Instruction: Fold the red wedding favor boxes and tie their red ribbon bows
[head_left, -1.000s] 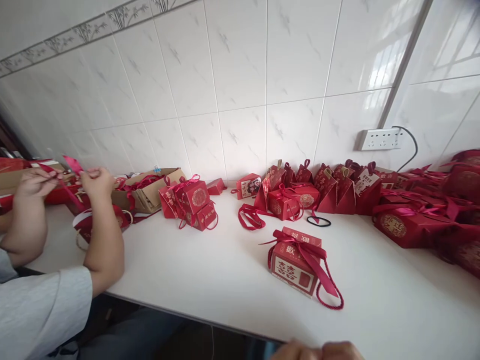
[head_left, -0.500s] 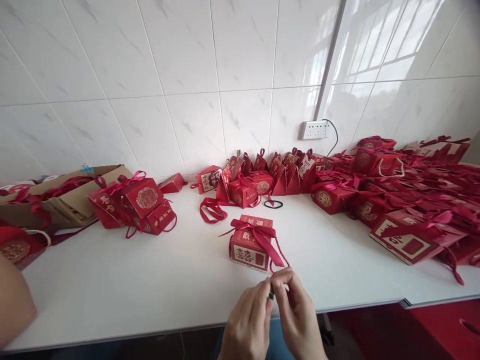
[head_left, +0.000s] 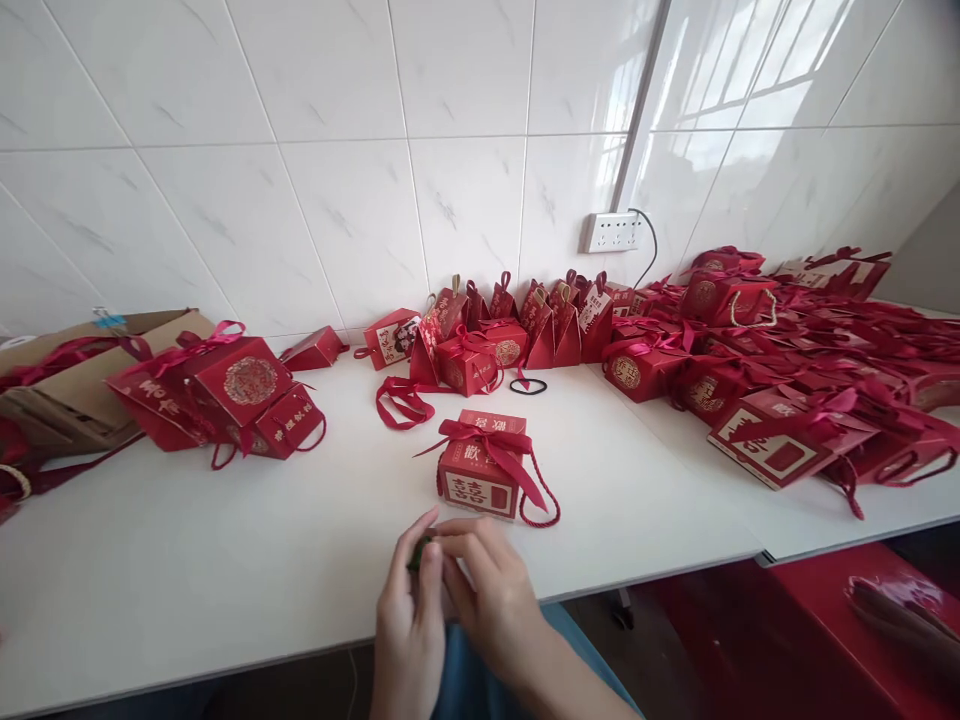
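Note:
My left hand and my right hand meet at the table's front edge. Between the left thumb and fingers shows a small dark green thing, mostly covered, so its kind is unclear. The fingertips of my right hand are bent in against it and the left thumb; whether they grip it too is hidden. Just beyond the hands stands a red gift box with a ribbon bow on top and a twisted cord handle drooping at its right side.
A big heap of red gift boxes covers the right side. More boxes stand at left beside a cardboard carton. Loose red ribbon and a black loop lie behind. A power strip is on the wall.
Both hands have shifted left in the picture, and the green thing shows more at the left fingers. The view has turned rightward. The arm at the far left has nearly left the picture.

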